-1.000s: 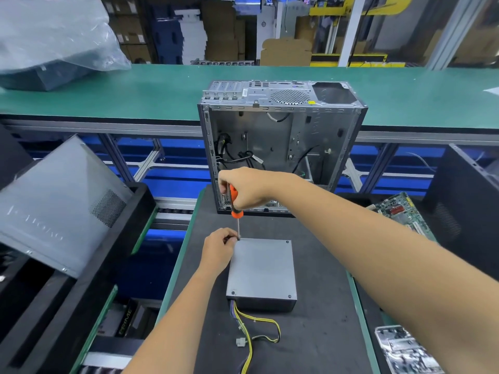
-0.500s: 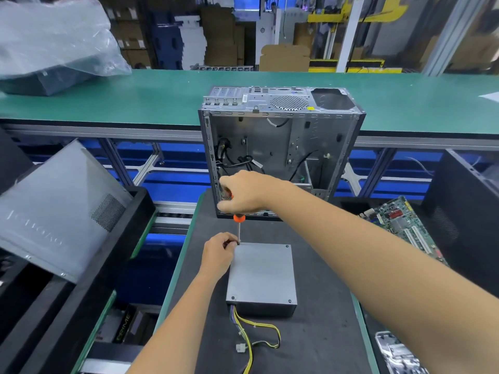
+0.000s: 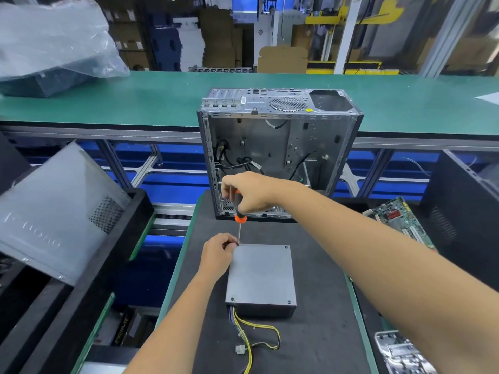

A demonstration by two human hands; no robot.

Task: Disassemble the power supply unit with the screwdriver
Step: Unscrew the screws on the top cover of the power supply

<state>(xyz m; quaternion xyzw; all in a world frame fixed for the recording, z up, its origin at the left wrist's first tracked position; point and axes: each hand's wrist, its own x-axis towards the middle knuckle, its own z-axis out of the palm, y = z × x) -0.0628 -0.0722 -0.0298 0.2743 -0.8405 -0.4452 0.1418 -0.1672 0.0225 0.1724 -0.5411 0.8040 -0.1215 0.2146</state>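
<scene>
Right hand (image 3: 249, 194) gripping screwdriver (image 3: 238, 209); left hand (image 3: 218, 251) pinching its tip at power supply (image 3: 262, 276) corner, on dark surface (image 3: 324, 333); "PRIME" box (image 3: 122, 329) below.

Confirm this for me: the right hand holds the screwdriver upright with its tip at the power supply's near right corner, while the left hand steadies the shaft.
Wrong in one respect: the corner. The head view shows the screwdriver tip at the far left corner of the power supply. The rest stands: the right hand grips the handle upright and the left hand steadies the shaft near the tip.
</scene>
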